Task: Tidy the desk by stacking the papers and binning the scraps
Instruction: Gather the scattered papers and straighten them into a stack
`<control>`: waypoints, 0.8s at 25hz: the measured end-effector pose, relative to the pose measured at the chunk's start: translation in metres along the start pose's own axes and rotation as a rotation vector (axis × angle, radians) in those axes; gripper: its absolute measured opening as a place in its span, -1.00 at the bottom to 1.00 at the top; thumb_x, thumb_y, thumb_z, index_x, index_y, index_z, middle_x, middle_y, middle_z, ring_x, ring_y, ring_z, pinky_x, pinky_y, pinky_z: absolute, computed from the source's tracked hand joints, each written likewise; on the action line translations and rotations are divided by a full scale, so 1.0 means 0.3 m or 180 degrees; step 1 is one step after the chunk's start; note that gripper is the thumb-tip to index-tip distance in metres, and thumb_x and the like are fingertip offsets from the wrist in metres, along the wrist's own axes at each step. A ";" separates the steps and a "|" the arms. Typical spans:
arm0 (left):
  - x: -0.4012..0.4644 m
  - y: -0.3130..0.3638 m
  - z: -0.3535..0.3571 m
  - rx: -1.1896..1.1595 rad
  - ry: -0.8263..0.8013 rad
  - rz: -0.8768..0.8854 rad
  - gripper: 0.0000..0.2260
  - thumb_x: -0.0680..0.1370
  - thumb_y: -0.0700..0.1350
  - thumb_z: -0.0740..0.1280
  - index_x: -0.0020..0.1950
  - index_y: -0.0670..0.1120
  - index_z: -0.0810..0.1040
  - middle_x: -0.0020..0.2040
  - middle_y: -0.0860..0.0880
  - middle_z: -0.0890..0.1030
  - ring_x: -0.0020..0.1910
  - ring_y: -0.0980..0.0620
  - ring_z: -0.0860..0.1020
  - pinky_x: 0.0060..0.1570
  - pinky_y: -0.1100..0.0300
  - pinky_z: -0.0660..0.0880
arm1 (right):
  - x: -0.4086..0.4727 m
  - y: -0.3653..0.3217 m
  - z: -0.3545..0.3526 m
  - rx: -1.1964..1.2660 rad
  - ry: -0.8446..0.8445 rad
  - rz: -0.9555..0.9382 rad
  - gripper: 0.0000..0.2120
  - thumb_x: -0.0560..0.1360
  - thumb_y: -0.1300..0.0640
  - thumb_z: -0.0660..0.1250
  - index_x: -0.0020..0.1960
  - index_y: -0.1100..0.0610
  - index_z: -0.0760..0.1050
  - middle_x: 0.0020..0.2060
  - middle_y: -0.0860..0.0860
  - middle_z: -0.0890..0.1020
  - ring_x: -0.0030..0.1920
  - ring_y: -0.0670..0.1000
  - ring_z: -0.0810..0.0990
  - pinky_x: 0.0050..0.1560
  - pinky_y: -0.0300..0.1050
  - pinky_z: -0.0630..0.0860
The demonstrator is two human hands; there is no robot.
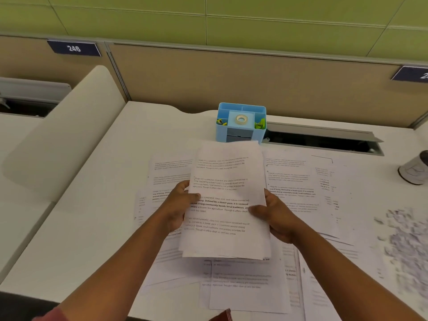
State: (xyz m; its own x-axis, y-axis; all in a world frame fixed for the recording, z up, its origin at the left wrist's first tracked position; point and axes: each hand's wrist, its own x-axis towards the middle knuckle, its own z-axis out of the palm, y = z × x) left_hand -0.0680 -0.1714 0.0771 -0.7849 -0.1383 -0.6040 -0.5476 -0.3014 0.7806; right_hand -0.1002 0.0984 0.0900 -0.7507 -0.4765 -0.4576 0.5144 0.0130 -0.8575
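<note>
Left hand (179, 208): grips the left edge of the held stack, thumb on the printed face, fingers curled behind the sheets.
Right hand (276, 218): grips the right edge of the same stack, thumb laid across the front, fingers behind.
Hands, relation: set apart at opposite edges, both clamped on the stack, level with each other.
Held stack (225, 200): several printed sheets, raised above the surface between the hands, tilted away from the person; lower edges are uneven and not fully squared.
Loose papers (298, 186): printed sheets spread flat on the surface beneath and on both sides of the hands, overlapping at differing angles; more lie nearer the person than the hands.
Scraps (403, 237): a scatter of small torn paper pieces on the surface, well to the right of the right hand; blurred, so individual pieces cannot be told apart.
Organiser (240, 122): blue compartment box just beyond the top edge of the held stack; a tape roll (241, 119) sits in its middle section, yellow-green clips in the side sections.
Container (414, 169): grey cylindrical object far right, beyond the scraps; cut off by the frame edge.
Surface (92, 216): white desk carrying all of the above.
</note>
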 end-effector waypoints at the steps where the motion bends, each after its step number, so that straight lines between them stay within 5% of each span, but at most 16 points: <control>1: -0.005 -0.002 0.022 -0.0175 -0.0128 -0.0113 -0.62 0.59 -0.35 0.32 0.38 -0.10 0.47 0.17 -0.15 0.69 0.10 -0.18 0.69 0.07 -0.15 0.63 | -0.013 -0.007 -0.036 -0.0024 -0.0020 -0.0008 -0.54 0.59 0.44 0.24 0.41 0.10 0.40 0.23 0.15 0.65 0.21 0.25 0.65 0.24 0.32 0.55; 7: -0.061 -0.066 0.186 -0.0702 -0.1035 -0.0391 -0.64 0.63 -0.35 0.24 0.41 -0.14 0.49 0.32 -0.21 0.61 0.28 -0.22 0.60 0.18 -0.15 0.60 | -0.089 -0.070 -0.233 -0.0006 -0.0039 -0.0022 -0.56 0.59 0.44 0.23 0.40 0.11 0.42 0.23 0.20 0.65 0.18 0.28 0.65 0.21 0.32 0.56; 11: -0.071 -0.098 0.316 -0.0791 -0.0604 -0.0083 -0.62 0.63 -0.38 0.24 0.42 -0.15 0.49 0.29 -0.20 0.62 0.22 -0.20 0.63 0.05 -0.09 0.65 | -0.160 -0.077 -0.323 0.0969 -0.0449 -0.0201 -0.56 0.57 0.18 0.29 0.44 0.15 0.42 0.31 0.22 0.58 0.26 0.34 0.56 0.20 0.31 0.56; 14: -0.078 -0.109 0.383 -0.1170 -0.0116 0.0225 -0.63 0.63 -0.37 0.24 0.42 -0.13 0.50 0.29 -0.17 0.63 0.23 -0.19 0.63 0.05 -0.13 0.65 | -0.212 -0.049 -0.359 0.1910 -0.0712 0.0048 -0.30 0.33 -0.08 0.55 0.40 0.11 0.49 0.27 0.20 0.58 0.21 0.25 0.56 0.19 0.28 0.53; 16: -0.087 -0.123 0.424 -0.1318 0.0044 0.0376 -0.63 0.64 -0.36 0.24 0.42 -0.12 0.49 0.28 -0.15 0.64 0.25 -0.19 0.61 0.11 -0.21 0.61 | -0.216 -0.006 -0.343 0.1794 -0.0703 0.0075 -0.31 0.35 0.04 0.58 0.43 0.10 0.46 0.28 0.16 0.61 0.22 0.21 0.60 0.25 0.27 0.52; 20: -0.117 -0.176 0.517 -0.1444 0.0056 0.0621 -0.63 0.65 -0.36 0.22 0.42 -0.08 0.49 0.29 -0.14 0.64 0.28 -0.18 0.60 0.28 -0.30 0.49 | -0.180 0.048 -0.260 0.1540 0.0181 -0.0025 -0.53 0.49 0.35 0.37 0.37 0.10 0.47 0.19 0.09 0.68 0.17 0.15 0.68 0.12 0.23 0.63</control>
State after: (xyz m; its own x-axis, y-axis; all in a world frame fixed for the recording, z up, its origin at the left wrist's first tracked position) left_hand -0.0566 -0.0044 0.0821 -0.8531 -0.2477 -0.4593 -0.2064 -0.6482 0.7330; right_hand -0.0846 0.1929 0.0839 -0.7699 -0.4260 -0.4752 0.6321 -0.4069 -0.6594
